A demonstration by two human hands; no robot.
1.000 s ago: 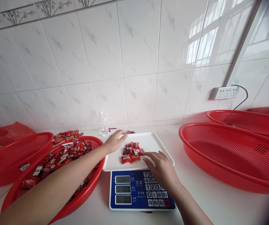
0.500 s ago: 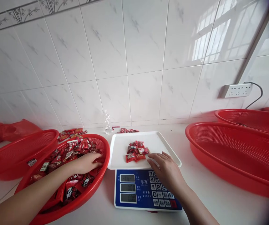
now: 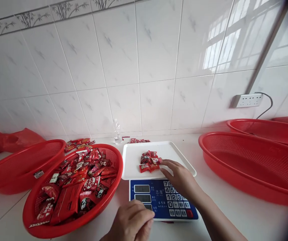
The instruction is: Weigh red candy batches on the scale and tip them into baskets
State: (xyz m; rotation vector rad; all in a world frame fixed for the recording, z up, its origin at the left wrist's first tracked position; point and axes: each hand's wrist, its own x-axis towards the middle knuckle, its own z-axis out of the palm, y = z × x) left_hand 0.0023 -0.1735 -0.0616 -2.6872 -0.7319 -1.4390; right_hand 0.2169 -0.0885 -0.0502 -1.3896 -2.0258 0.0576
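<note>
My left hand (image 3: 131, 221) is closed in front of the scale, over the lower left of its panel. Whatever its curled fingers hold, if anything, is hidden. My right hand (image 3: 177, 174) reaches over the scale's keypad, with thumb and fingers apart at the edge of a small pile of red-wrapped candies (image 3: 149, 162). Those candies lie on the white tray (image 3: 130, 169) of the blue electronic scale (image 3: 159, 204). On the left, a red oval basket (image 3: 120, 167) is full of red-wrapped candies (image 3: 91, 182) and flat red packets.
Behind the full basket, several packets (image 3: 78, 144) lie by the wall. A clear plastic bottle (image 3: 117, 132) stands behind the tray. Another red basket (image 3: 48, 150) is at far left, and a large one (image 3: 234, 167) at right. A power strip (image 3: 248, 100) hangs on the tiled wall.
My left hand has come out of the candy basket and moved right to the front of the scale, now closed. My right hand stays by the candies on the tray. The view has shifted slightly.
</note>
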